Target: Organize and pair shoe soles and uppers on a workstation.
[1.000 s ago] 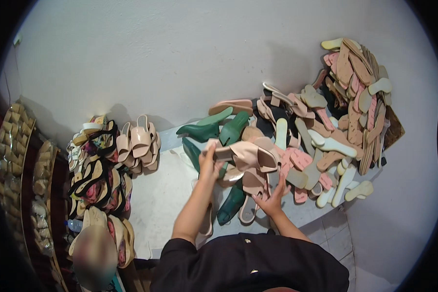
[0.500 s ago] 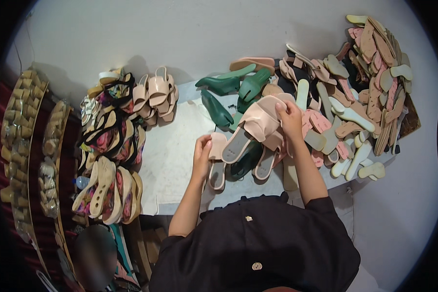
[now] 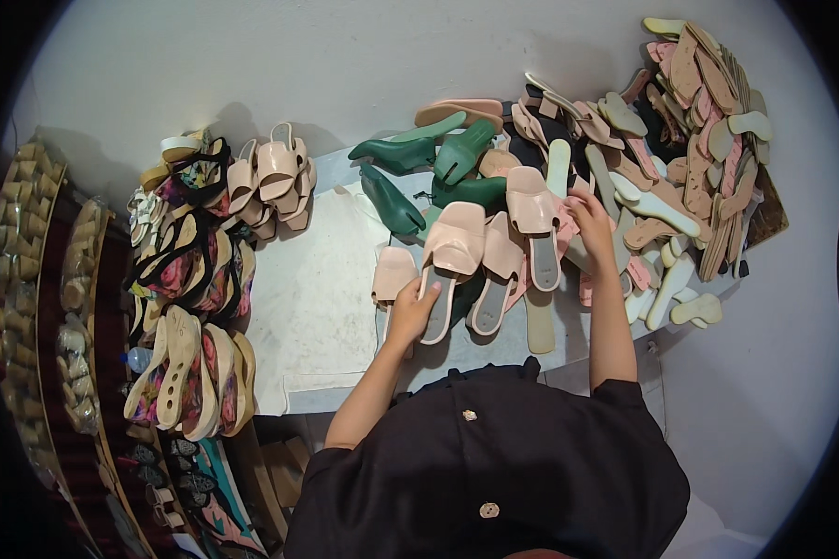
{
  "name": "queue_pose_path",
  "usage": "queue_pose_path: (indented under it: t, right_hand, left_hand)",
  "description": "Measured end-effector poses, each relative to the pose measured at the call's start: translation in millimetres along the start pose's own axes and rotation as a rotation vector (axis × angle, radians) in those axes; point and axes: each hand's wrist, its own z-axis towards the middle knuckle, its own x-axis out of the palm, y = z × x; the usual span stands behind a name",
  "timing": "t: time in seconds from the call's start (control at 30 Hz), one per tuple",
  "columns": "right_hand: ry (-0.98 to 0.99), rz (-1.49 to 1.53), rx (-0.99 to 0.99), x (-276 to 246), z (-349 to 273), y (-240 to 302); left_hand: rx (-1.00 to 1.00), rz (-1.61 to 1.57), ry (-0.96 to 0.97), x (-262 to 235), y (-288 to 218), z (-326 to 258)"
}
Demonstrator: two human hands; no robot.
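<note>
Your left hand (image 3: 410,312) clamps a pink slide sandal (image 3: 449,256); right hand (image 3: 592,219) pinches another sandal (image 3: 534,219) — tug and the far-right insole pile (image 3: 680,177) could slide.

Green heeled shoes (image 3: 410,154) lie behind; floral sandals (image 3: 191,279) left; loose insoles (image 3: 699,130) right.

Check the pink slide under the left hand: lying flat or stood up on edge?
Flat. The pink slide lies sole-down on the white table, strap facing up, left hand on its heel end.
</note>
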Motion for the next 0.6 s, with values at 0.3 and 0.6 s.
queue_pose_path:
  t: [0.3, 0.6]
  right_hand:
    - [-0.286, -0.419, 0.093, 20.4, -88.8, -51.3]
    - [-0.271, -0.408, 0.142, 71.9, -140.5, -46.9]
  left_hand:
    - [-0.011, 0.015, -0.015, -15.4, 5.7, -4.1]
    - [-0.023, 0.01, -0.058, -24.0, 4.2, -11.6]
